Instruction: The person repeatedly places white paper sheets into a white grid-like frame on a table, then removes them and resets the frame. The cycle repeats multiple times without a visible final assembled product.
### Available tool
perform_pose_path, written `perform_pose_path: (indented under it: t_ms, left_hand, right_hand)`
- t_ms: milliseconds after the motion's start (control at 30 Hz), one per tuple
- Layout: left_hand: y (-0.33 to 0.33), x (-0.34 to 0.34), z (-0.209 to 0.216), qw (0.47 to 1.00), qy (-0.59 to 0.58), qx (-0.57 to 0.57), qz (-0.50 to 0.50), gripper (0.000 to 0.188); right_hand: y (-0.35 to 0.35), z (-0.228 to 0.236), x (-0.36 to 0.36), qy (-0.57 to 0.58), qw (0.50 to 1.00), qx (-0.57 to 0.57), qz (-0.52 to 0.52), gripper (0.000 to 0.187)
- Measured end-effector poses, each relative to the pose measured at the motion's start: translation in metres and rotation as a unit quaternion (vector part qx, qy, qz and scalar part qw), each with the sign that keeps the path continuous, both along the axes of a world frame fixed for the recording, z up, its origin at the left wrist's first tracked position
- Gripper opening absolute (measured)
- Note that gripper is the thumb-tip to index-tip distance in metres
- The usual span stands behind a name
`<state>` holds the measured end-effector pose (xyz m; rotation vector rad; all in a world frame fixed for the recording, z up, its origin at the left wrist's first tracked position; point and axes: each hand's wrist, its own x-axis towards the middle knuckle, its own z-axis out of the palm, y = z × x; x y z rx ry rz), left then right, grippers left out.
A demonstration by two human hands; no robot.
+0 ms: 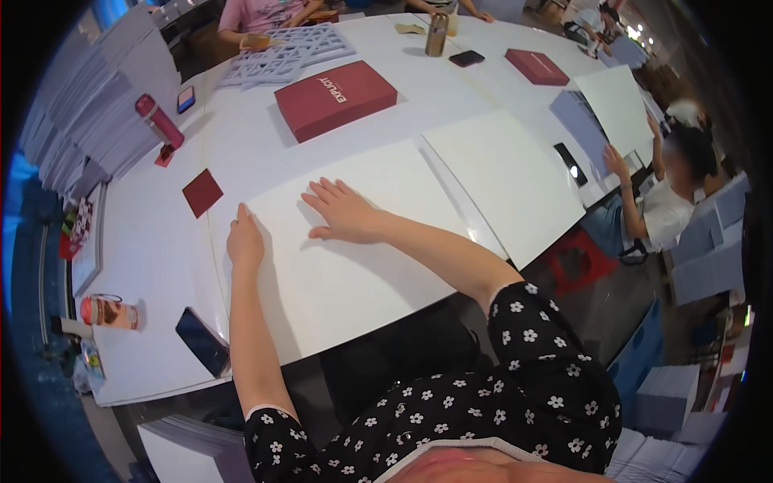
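Observation:
A large white board (362, 278) lies on the white table in front of me, reaching to its near edge. My right hand (346, 213) rests palm down on the board, fingers spread. At the board's left edge is my left hand (245, 239), its fingers stretched forward along that edge and partly hidden by the hand itself. Neither hand grasps anything that I can see. Just beyond my left hand lies a small dark red square card (203, 193). To the right of the board is a second large white board (503, 189), slightly angled.
A large red box (336, 98) and a smaller red box (537, 67) lie farther back. Phones (202, 341), a pink flask (159, 122), a gold flask (436, 35) and a drink bottle (109, 312) stand around. At right, a co-worker (652, 193) handles another board (618, 109).

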<state>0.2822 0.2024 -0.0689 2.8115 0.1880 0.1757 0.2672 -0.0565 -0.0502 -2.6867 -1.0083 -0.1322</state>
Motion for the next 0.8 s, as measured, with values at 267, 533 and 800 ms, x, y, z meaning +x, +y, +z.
perform_pose_path:
  t_ms: [267,533,800]
  left_hand:
    - [0.006,-0.01,0.002,0.999,0.031,-0.002,0.014,0.044]
    - [0.02,-0.001,-0.02,1.0,-0.018,0.003,-0.014,0.044]
    - [0.018,0.0,-0.016,1.0,-0.024,0.013,-0.013,0.045]
  right_hand:
    - [-0.054,-0.009,0.035,0.041,0.993,-0.052,-0.093,0.084]
    - [-0.128,-0.018,0.052,0.028,0.977,-0.044,-0.207,0.09]
    - [-0.152,-0.019,0.007,0.003,0.974,-0.03,-0.227,0.09]
